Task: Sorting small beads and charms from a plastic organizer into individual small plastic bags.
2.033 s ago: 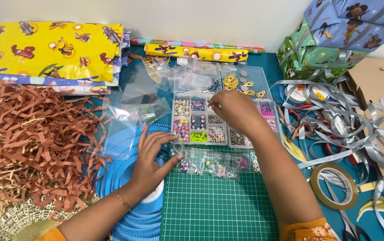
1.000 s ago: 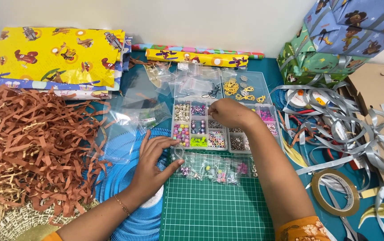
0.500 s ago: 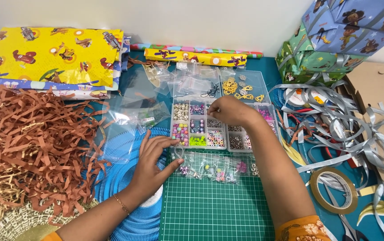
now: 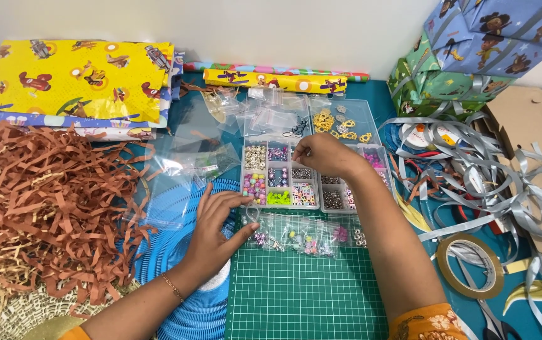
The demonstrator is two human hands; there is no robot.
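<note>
Your left hand [image 4: 217, 226] lies flat at the left edge of the green cutting mat with a white grid [image 4: 305, 296]. Its fingers are spread, closed on nothing, and the fingertips press on a row of small clear plastic bags with coloured beads [image 4: 302, 236], which lies along the far edge of the mat. A thin bracelet [image 4: 172, 287] is on this wrist. Under the wrist is a blue ribbed round piece [image 4: 183, 264], partly under the mat.

Your right hand [image 4: 324, 154] hovers over the clear plastic organiser box with many small compartments of beads [image 4: 280, 179], just beyond the bags. The fingers are pinched together at the far middle compartments; whether a bead is between them, I cannot tell. The box stands in the middle of the teal table [image 4: 381, 101].

To the left is a big heap of brown shredded paper strips [image 4: 44, 208]. Far left lies a folded stack of yellow patterned wrapping paper [image 4: 82, 79], and a yellow roll of wrapping paper [image 4: 274, 80] lies along the wall. To the right there are tangled grey ribbons [image 4: 510, 182], a roll of brown tape [image 4: 469, 264] and, far right, wrapped gift boxes in blue and green [image 4: 472, 50].
</note>
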